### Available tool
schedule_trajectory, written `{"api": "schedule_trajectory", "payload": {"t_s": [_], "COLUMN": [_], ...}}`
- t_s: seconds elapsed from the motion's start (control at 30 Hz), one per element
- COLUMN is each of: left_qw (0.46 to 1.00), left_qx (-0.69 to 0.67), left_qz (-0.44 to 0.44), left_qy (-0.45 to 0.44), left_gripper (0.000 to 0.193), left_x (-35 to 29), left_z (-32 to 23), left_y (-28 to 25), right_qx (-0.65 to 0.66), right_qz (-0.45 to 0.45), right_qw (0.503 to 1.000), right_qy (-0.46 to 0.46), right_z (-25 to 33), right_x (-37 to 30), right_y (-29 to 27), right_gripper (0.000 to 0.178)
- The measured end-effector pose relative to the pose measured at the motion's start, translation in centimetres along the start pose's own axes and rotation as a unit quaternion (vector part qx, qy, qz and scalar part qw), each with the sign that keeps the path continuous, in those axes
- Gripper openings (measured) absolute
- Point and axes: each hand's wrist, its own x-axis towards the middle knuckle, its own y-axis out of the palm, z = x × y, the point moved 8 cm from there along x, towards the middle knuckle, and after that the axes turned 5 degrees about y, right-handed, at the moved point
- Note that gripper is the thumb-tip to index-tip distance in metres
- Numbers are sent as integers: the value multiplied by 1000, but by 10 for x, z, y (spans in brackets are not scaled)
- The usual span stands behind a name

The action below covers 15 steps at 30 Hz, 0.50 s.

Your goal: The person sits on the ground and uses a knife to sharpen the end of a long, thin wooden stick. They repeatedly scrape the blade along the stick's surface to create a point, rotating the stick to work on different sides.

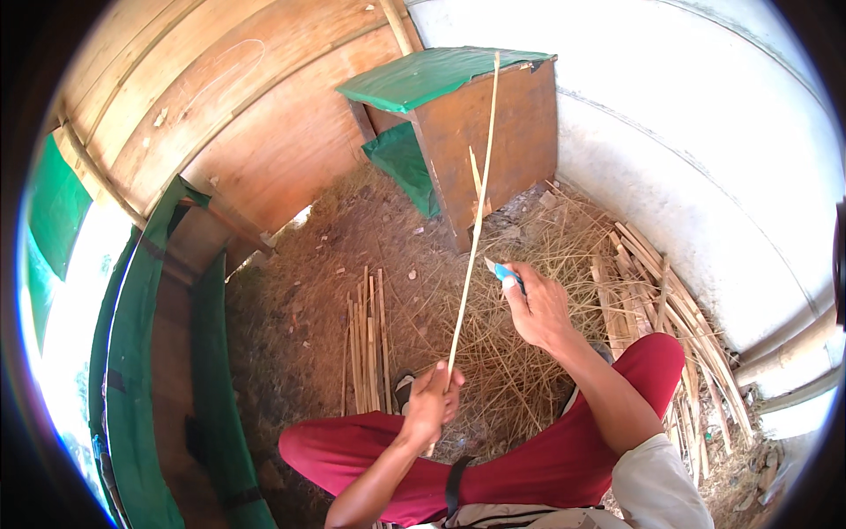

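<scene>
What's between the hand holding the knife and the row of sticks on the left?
In the head view, a long pale strip crosses there, with straw-like shavings beyond it.

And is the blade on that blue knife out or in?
Out: the blade shows beyond the front of the blue knife, which the right hand holds.

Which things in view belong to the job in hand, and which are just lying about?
In the job:
- long pale strip, in left hand
- blue-handled knife, in right hand
- likely, loose shavings

Seemingly just there:
- green-topped cabinet
- green sheeting at left
</scene>
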Motion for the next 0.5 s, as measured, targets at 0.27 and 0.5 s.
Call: {"api": "schedule_trajectory", "payload": {"t_s": [0.27,0.5], "left_qw": [985,984], "left_qx": [-117,147], "left_qz": [33,-103], "left_qy": [-119,-10], "left_gripper": [35,44], "left_x": [-51,-66], "left_z": [60,67], "left_y": [-39,-63], "right_qx": [-44,-56], "right_qz": [145,148], "right_qw": [986,983], "right_qy": [-70,-97], "right_z": [26,29], "right_x": [-47,-62], "right_y": [36,45], "right_gripper": [35,37]}}
